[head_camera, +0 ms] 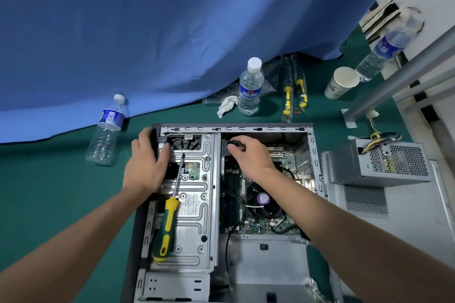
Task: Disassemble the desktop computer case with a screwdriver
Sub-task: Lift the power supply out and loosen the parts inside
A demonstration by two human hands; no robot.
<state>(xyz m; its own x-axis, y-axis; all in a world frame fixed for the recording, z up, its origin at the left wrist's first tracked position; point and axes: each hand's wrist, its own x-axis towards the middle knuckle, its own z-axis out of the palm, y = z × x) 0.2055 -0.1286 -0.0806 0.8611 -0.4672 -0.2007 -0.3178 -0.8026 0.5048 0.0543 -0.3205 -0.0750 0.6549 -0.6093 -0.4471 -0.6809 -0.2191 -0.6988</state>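
Bracing the open computer case [310, 145] with left hand [145, 162] gripping its far-left edge, presumably for steadiness, while right hand [248, 152] is pinching a black connector [237, 143] inside, screwdriver [170, 209] lying unheld on the drive cage [197, 204] between both forearms.

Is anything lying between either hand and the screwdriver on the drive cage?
Nothing visible does. The screwdriver lies loose on the metal drive cage, unheld, just below the left hand, which grips the case edge. The right hand holds a black cable plug.
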